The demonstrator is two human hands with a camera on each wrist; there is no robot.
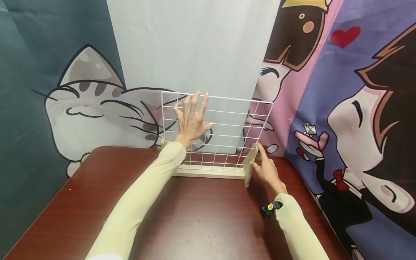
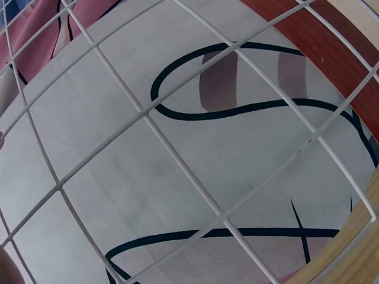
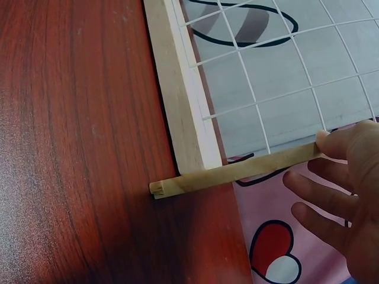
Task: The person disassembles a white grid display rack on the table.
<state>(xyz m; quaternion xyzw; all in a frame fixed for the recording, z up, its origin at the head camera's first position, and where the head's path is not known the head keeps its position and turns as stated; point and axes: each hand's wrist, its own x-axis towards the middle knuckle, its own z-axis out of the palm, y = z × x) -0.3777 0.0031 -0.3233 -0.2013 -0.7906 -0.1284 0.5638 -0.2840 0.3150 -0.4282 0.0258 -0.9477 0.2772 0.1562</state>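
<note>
A white wire grid panel [image 1: 224, 119] stands upright, leaning slightly back, in a wooden stand on the table. The stand has a pale base bar [image 1: 211, 173] and a wooden side piece [image 1: 249, 166] at each end. My left hand [image 1: 191, 121] lies against the front of the grid with its fingers spread, the tips near the top wire. In the left wrist view, grid wires [image 2: 142, 112] fill the frame and most of that hand is out of sight. My right hand [image 3: 355, 183] touches the upper end of the right side piece [image 3: 237, 171] with one fingertip, its other fingers extended beside it.
The dark red-brown wooden table [image 1: 208, 216] ends just behind the stand. Behind it hangs a printed cloth with a cartoon cat [image 1: 84, 108], and another with cartoon figures [image 1: 354, 126] runs along the right side. A black band [image 1: 271, 209] sits on my right wrist.
</note>
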